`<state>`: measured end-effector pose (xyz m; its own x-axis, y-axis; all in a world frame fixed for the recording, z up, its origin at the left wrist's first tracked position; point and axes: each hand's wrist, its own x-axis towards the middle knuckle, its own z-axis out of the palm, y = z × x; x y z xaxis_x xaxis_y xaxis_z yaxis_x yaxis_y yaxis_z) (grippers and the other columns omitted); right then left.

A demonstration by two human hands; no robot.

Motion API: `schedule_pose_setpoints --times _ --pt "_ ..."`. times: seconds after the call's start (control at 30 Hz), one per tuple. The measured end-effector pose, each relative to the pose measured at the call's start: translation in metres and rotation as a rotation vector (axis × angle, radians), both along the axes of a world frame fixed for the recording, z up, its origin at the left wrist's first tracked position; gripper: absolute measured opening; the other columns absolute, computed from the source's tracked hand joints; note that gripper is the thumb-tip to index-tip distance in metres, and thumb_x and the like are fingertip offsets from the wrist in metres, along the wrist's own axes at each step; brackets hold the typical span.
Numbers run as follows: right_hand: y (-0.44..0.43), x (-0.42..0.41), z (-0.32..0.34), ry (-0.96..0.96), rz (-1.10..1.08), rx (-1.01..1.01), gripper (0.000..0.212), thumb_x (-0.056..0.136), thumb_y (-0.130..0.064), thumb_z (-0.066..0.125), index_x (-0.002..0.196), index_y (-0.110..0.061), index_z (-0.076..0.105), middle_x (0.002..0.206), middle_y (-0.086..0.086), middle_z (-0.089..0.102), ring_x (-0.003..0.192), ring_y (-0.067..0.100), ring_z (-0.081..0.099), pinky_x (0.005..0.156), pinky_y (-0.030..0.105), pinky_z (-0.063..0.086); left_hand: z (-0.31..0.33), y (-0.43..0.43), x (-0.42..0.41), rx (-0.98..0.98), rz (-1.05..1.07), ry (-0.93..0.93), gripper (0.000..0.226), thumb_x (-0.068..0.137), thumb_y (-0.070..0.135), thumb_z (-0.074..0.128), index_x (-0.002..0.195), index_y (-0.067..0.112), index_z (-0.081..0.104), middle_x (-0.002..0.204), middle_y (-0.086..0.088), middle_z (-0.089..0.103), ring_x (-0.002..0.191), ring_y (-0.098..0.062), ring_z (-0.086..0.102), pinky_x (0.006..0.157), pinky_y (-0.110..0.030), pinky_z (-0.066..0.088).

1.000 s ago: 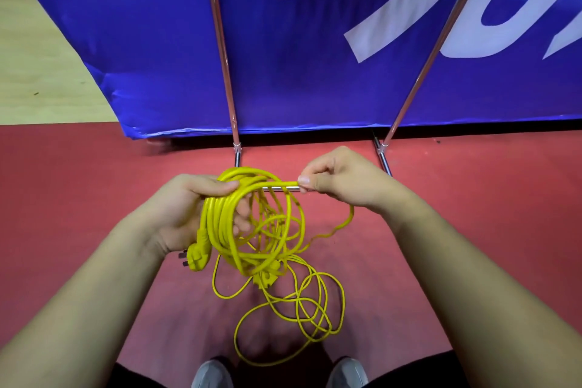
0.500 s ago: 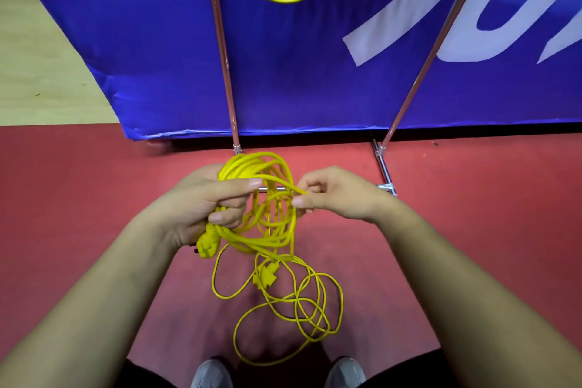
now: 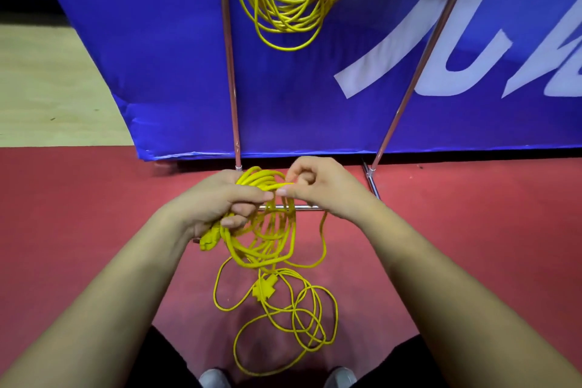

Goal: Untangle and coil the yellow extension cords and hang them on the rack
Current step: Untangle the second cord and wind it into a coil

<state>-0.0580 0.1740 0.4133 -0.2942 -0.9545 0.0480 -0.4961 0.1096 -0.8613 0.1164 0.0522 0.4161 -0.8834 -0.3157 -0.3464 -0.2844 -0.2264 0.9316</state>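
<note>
The extension cord (image 3: 256, 178) I held was bright yellow, like the hung coil (image 3: 293, 9). The banner (image 3: 157, 57) was blue with white lettering, the floor mat (image 3: 78, 214) red, the rack poles (image 3: 229, 72) silvery.

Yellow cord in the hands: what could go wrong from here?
1. The loose loops on the floor cross one another around the socket block; pulling more in may tighten a snag.
2. The left hand grips the coil at its top only, and its turns hang unevenly; some could slip out.
3. Those loops lie just ahead of the shoes; a step to the rack could catch them.
</note>
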Motion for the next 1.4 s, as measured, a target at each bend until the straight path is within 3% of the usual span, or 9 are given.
schedule_pose_setpoints --times 0.2,0.43,0.57,0.7,0.83,0.97,1.1,1.2,1.4 --pt "0.032 -0.012 -0.009 0.029 0.055 0.206 0.015 0.087 -0.016 0.071 0.075 -0.01 0.063 0.07 0.014 0.063 0.068 0.012 0.056 0.068 0.033 0.047 0.039 0.0 0.016 0.064 0.095 0.115 0.029 0.08 0.007 0.064 0.062 0.017 0.044 0.04 0.004 0.028 0.026 -0.009 0.029 0.039 -0.018 0.022" --pt "0.036 -0.007 0.016 -0.126 -0.078 0.015 0.016 0.092 -0.017 0.064 0.1 -0.009 0.075 0.058 -0.004 0.047 0.053 0.013 0.036 0.05 0.021 0.03 0.044 0.013 0.016 -0.169 -0.089 -0.014 0.012 0.073 0.011 0.073 0.073 0.006 0.062 0.056 -0.012 0.054 0.048 -0.022 0.059 0.052 -0.03 0.052" --pt "0.037 -0.02 0.018 0.074 -0.14 0.014 0.016 0.09 -0.021 0.067 0.098 -0.012 0.076 0.067 -0.017 0.068 0.063 -0.005 0.055 0.066 0.016 0.04 0.038 0.019 0.013 -0.038 0.01 0.038 0.02 0.074 0.012 0.071 0.065 0.011 0.053 0.047 -0.005 0.04 0.039 -0.018 0.051 0.048 -0.026 0.048" --pt "0.038 -0.025 0.007 0.036 -0.091 -0.004 0.016 0.09 -0.02 0.067 0.104 -0.014 0.072 0.083 0.006 0.068 0.074 0.008 0.055 0.072 0.032 0.045 0.043 0.031 0.005 -0.018 0.039 0.041 0.036 0.081 0.019 0.069 0.064 0.018 0.037 0.042 0.005 0.024 0.028 -0.011 0.026 0.035 -0.015 0.026" --pt "0.04 -0.014 0.008 -0.172 -0.006 0.069 0.071 0.082 -0.037 0.075 0.142 -0.04 0.037 0.101 -0.002 0.05 0.088 0.004 0.051 0.073 0.015 0.038 0.045 0.032 -0.001 0.031 0.031 0.072 0.038 0.072 0.022 0.072 0.06 0.02 0.036 0.038 0.006 0.023 0.025 -0.01 0.024 0.037 -0.018 0.019" --pt "0.022 -0.006 -0.005 0.058 -0.038 0.031 0.104 0.064 -0.04 0.089 0.147 -0.049 0.027 0.125 0.001 0.034 0.112 0.014 0.049 0.085 0.007 0.041 0.034 0.027 -0.001 0.087 -0.134 0.155 0.037 0.074 0.019 0.062 0.045 0.022 0.039 0.033 0.009 0.025 0.023 -0.008 0.025 0.043 -0.027 0.012" --pt "0.007 -0.005 -0.018 -0.223 0.174 -0.035 0.088 0.075 -0.005 0.081 0.148 -0.022 0.036 0.125 -0.012 0.054 0.105 -0.011 0.056 0.09 0.011 0.043 0.013 0.008 -0.002 0.235 -0.245 0.211 0.045 0.078 0.014 0.061 0.049 0.018 0.027 0.032 0.009 0.026 0.022 -0.007 0.028 0.041 -0.027 0.009" --pt "-0.001 -0.002 -0.035 -0.346 0.235 -0.01 0.062 0.074 -0.003 0.081 0.127 -0.024 0.057 0.107 -0.021 0.066 0.099 -0.006 0.059 0.088 0.015 0.044 -0.005 -0.009 -0.006 0.316 -0.277 0.248 0.046 0.079 0.014 0.063 0.052 0.018 0.027 0.033 0.01 0.03 0.023 -0.005 0.03 0.04 -0.029 0.007" --pt "-0.017 -0.011 -0.063 -0.138 -0.064 0.016 0.012 0.073 -0.007 0.066 0.084 -0.003 0.07 0.061 0.004 0.056 0.051 0.007 0.048 0.048 0.021 0.041 -0.04 -0.018 -0.014 0.277 -0.057 0.233 0.032 0.072 0.017 0.071 0.053 0.018 0.045 0.035 0.009 0.031 0.024 -0.007 0.031 0.041 -0.023 0.019"
